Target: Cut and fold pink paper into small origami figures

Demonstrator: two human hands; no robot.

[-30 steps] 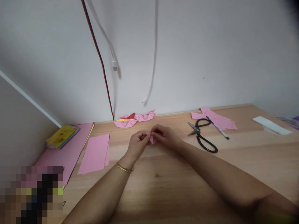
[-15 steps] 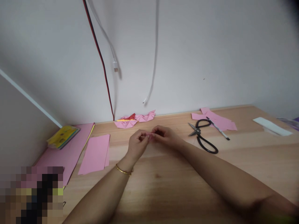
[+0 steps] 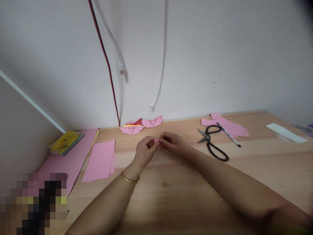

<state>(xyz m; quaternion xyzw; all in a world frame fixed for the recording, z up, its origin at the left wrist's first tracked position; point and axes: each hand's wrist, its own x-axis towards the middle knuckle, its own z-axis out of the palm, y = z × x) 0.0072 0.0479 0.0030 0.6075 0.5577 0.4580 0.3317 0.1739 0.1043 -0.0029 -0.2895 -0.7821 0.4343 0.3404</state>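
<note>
My left hand (image 3: 145, 150) and my right hand (image 3: 173, 143) meet above the middle of the wooden table. Between their fingertips they pinch a small piece of pink paper (image 3: 156, 140); most of it is hidden by the fingers, so its folded shape cannot be made out. Just beyond the hands, by the wall, lie several folded pink paper pieces (image 3: 151, 123), one with red and yellow paper in it. Scissors (image 3: 207, 137) with black handles rest spread apart to the right of my right hand.
Pink paper strips (image 3: 109, 160) and a large pink sheet (image 3: 73, 169) lie at left, with a yellow packet (image 3: 66, 142) on the sheet. A pen (image 3: 230, 135) rests across pink scraps (image 3: 236, 127) at right, near a white strip (image 3: 286, 132). Cables (image 3: 109, 71) hang along the wall.
The fingers have shifted slightly, and a little more of the pink paper shows between them. Both hands stay in nearly the same place; the things on the table lie as before.
</note>
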